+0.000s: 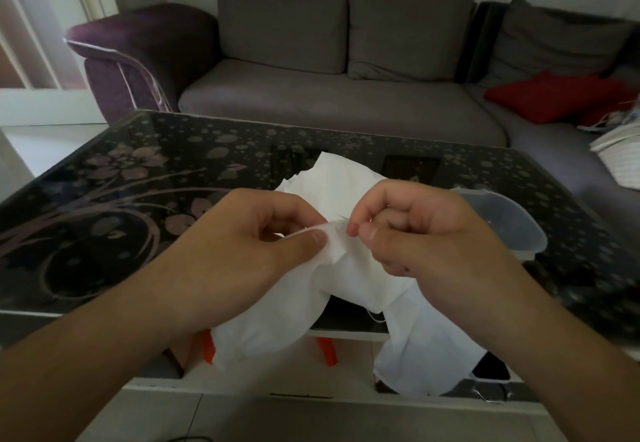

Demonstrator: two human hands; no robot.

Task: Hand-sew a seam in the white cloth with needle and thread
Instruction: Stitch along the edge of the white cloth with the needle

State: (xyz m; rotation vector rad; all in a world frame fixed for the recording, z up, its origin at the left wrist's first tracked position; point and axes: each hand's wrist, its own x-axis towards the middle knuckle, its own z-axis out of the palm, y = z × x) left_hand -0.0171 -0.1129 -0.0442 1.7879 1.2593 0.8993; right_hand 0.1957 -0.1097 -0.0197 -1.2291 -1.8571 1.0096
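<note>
Cloth hangs over the bench edge between my hands, fold running left-right: left hand pinches it, right hand pinches the needle nearer the fold.

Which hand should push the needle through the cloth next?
Probably the right hand: its fingertips already pinch at the needle by the fold. The left hand is busy pinching the white cloth.

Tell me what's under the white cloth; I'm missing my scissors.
Under the cloth only the dark glass table and, below its edge, something orange shows. Anything beneath the folds is covered; no scissors visible.
</note>
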